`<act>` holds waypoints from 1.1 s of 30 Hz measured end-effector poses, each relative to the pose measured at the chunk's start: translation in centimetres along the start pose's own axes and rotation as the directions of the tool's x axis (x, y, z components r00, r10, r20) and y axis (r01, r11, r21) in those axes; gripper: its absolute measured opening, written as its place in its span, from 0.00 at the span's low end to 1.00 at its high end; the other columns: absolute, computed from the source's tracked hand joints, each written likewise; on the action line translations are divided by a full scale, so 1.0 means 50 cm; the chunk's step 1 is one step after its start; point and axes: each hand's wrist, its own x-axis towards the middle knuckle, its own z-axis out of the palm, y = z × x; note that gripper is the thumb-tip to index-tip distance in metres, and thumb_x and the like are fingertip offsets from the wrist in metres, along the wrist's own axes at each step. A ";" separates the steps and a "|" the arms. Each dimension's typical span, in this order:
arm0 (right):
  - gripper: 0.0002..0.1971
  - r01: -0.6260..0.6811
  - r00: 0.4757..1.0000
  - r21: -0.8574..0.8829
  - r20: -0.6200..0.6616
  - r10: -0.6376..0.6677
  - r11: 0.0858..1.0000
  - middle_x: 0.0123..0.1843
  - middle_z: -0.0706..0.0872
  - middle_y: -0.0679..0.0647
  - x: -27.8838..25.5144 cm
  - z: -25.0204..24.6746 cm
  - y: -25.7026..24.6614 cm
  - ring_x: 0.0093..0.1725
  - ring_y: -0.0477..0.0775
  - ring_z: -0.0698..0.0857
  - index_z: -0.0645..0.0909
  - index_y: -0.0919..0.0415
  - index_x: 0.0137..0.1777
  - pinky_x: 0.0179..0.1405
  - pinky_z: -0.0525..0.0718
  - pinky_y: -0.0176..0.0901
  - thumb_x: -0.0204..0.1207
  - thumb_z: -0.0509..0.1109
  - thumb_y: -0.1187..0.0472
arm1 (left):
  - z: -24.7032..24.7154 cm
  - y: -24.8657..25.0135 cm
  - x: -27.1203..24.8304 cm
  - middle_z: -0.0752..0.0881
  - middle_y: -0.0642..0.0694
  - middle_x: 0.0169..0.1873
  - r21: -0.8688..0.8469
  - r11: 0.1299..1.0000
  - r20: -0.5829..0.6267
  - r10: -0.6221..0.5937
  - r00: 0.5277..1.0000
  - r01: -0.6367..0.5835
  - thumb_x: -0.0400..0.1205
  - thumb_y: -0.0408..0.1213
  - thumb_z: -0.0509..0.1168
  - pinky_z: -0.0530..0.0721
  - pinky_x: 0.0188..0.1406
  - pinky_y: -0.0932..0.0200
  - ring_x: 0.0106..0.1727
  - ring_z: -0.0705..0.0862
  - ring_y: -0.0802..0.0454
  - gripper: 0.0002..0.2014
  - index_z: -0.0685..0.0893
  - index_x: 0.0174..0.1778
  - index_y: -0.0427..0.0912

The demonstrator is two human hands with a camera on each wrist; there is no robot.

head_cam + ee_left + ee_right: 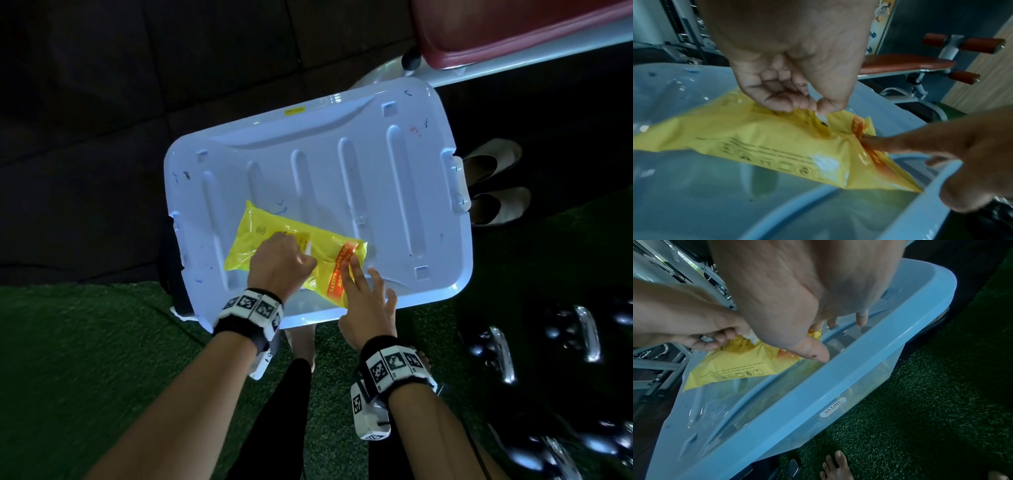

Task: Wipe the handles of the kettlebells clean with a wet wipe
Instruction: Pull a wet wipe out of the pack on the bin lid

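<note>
Yellow plastic is seen at the middle of the scene: a pack of wet wipes (294,253) is laid flat on the pale blue lid (342,171) of a storage box, near the lid's front edge. The left hand (279,262) is placed over the middle of the pack. Its fingers are curled, and a small white piece of wipe (823,117) at the pack's opening is pinched between the thumb and the fingertips (807,104). The right hand (368,308) is kept mostly straight, with the fingers spread. Its index finger (879,142) is pressed on the orange-printed end of the pack, so that this end is held down on the lid; nothing is gripped by this hand.

The kettlebells (548,342) are found on the floor to the person's right, well apart from both hands. They are dark, and only their shiny handles (503,353) are clearly seen.

The box is stood on green artificial turf (85,359). A label reading "65 Liter Storage Box" (832,408) is fixed on its front rim. Beyond the box, a red padded bench (513,31) is visible, and a pair of light shoes (496,185) is placed beside the box's right end.
</note>
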 end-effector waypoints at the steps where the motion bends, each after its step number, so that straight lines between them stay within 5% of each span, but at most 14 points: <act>1: 0.51 -0.002 1.000 0.005 0.006 0.002 1.000 0.91 0.29 0.38 0.000 0.000 -0.001 0.92 0.58 0.39 0.34 0.43 0.91 0.88 0.51 0.72 0.80 0.64 0.68 | -0.016 -0.014 0.002 0.83 0.42 0.41 -0.008 1.000 0.001 0.000 1.000 0.000 0.75 0.44 0.71 0.81 0.44 0.49 0.46 0.83 0.39 0.11 0.83 0.34 0.40; 5: 0.49 -0.021 1.000 0.014 0.006 0.021 1.000 0.92 0.35 0.37 -0.001 -0.009 -0.007 0.92 0.57 0.43 0.41 0.44 0.92 0.88 0.52 0.71 0.79 0.65 0.68 | -0.086 -0.095 0.024 0.86 0.45 0.36 -0.016 0.999 -0.019 -0.045 0.999 0.044 0.75 0.45 0.72 0.76 0.41 0.55 0.44 0.84 0.41 0.12 0.84 0.31 0.42; 8: 0.37 -0.068 0.979 0.144 -0.182 0.094 0.987 0.90 0.65 0.45 0.006 -0.027 -0.028 0.85 0.61 0.67 0.68 0.44 0.86 0.84 0.63 0.64 0.77 0.67 0.68 | -0.122 -0.144 0.041 0.82 0.51 0.32 -0.026 0.998 0.021 -0.059 0.998 0.060 0.75 0.47 0.73 0.74 0.40 0.55 0.41 0.83 0.44 0.15 0.80 0.27 0.45; 10: 0.23 -0.005 0.886 0.202 -0.453 0.098 0.979 0.72 0.85 0.52 0.010 -0.028 -0.053 0.68 0.65 0.81 0.85 0.46 0.70 0.73 0.71 0.60 0.76 0.71 0.64 | -0.131 -0.160 0.053 0.83 0.48 0.37 -0.062 0.998 0.107 -0.010 0.994 0.017 0.75 0.48 0.72 0.80 0.45 0.52 0.43 0.83 0.44 0.14 0.82 0.29 0.44; 12: 0.11 0.089 0.780 0.174 -0.625 0.040 0.981 0.57 0.88 0.55 0.021 -0.017 -0.085 0.57 0.66 0.84 0.91 0.48 0.56 0.63 0.75 0.59 0.75 0.76 0.59 | -0.134 -0.164 0.058 0.83 0.44 0.44 -0.128 0.991 0.177 0.059 0.982 -0.037 0.73 0.51 0.69 0.83 0.53 0.50 0.46 0.85 0.45 0.14 0.86 0.35 0.42; 15: 0.06 0.111 0.810 0.214 -0.585 0.036 0.971 0.48 0.89 0.53 0.049 -0.005 -0.138 0.52 0.63 0.86 0.92 0.48 0.51 0.59 0.76 0.56 0.77 0.75 0.51 | -0.130 -0.164 0.061 0.81 0.45 0.42 -0.205 0.977 0.187 0.090 0.978 -0.050 0.70 0.50 0.66 0.82 0.52 0.52 0.45 0.85 0.46 0.14 0.83 0.34 0.42; 19: 0.10 0.012 0.860 0.437 -0.463 0.213 0.899 0.49 0.90 0.51 0.081 -0.006 -0.180 0.51 0.59 0.87 0.92 0.50 0.50 0.59 0.79 0.55 0.82 0.73 0.46 | -0.122 -0.174 0.063 0.81 0.46 0.41 -0.229 0.973 0.176 0.076 0.981 -0.035 0.75 0.45 0.71 0.79 0.49 0.55 0.45 0.83 0.49 0.10 0.80 0.31 0.45; 22: 0.08 -0.014 0.872 0.706 -0.338 0.354 0.708 0.48 0.94 0.54 0.096 -0.007 -0.187 0.50 0.58 0.90 0.93 0.56 0.48 0.54 0.84 0.50 0.79 0.79 0.51 | -0.116 -0.181 0.060 0.84 0.43 0.42 -0.254 0.967 0.179 0.061 0.982 -0.014 0.74 0.46 0.71 0.78 0.50 0.54 0.47 0.83 0.48 0.13 0.83 0.33 0.40; 25: 0.04 -0.014 0.868 0.859 -0.244 0.433 0.513 0.42 0.92 0.49 0.097 -0.009 -0.174 0.45 0.55 0.90 0.91 0.49 0.42 0.55 0.88 0.54 0.79 0.78 0.57 | -0.112 -0.185 0.058 0.85 0.40 0.45 -0.299 0.954 0.168 0.064 0.984 -0.011 0.73 0.48 0.69 0.79 0.52 0.53 0.49 0.83 0.46 0.17 0.85 0.37 0.34; 27: 0.08 0.048 0.871 0.942 -0.203 0.447 0.333 0.43 0.89 0.53 0.075 -0.020 -0.160 0.38 0.53 0.86 0.87 0.50 0.42 0.44 0.87 0.50 0.83 0.74 0.59 | -0.109 -0.190 0.056 0.85 0.42 0.48 -0.320 0.947 0.175 0.063 0.983 -0.003 0.78 0.43 0.72 0.79 0.54 0.55 0.52 0.85 0.47 0.11 0.85 0.39 0.37; 29: 0.08 0.133 0.898 0.985 -0.166 0.408 0.106 0.50 0.87 0.58 0.033 -0.037 -0.148 0.37 0.50 0.86 0.83 0.52 0.47 0.39 0.86 0.42 0.87 0.68 0.62 | -0.107 -0.195 0.053 0.86 0.44 0.52 -0.333 0.943 0.184 0.078 0.980 -0.012 0.80 0.42 0.72 0.79 0.56 0.58 0.56 0.85 0.50 0.09 0.84 0.39 0.41; 31: 0.08 0.249 0.914 0.942 -0.153 0.375 -0.223 0.53 0.91 0.58 -0.012 -0.048 -0.132 0.40 0.52 0.91 0.79 0.53 0.47 0.44 0.91 0.47 0.87 0.63 0.64 | -0.106 -0.198 0.051 0.86 0.45 0.54 -0.335 0.942 0.183 0.094 0.979 -0.028 0.82 0.43 0.70 0.80 0.57 0.58 0.58 0.86 0.50 0.09 0.84 0.40 0.43; 33: 0.11 0.346 0.896 0.827 -0.152 0.417 -0.443 0.46 0.93 0.56 -0.044 -0.049 -0.100 0.41 0.56 0.93 0.76 0.57 0.47 0.44 0.94 0.49 0.91 0.56 0.62 | -0.107 -0.198 0.049 0.86 0.46 0.55 -0.333 0.942 0.186 0.097 0.978 -0.030 0.83 0.44 0.70 0.80 0.59 0.57 0.60 0.85 0.51 0.08 0.84 0.41 0.43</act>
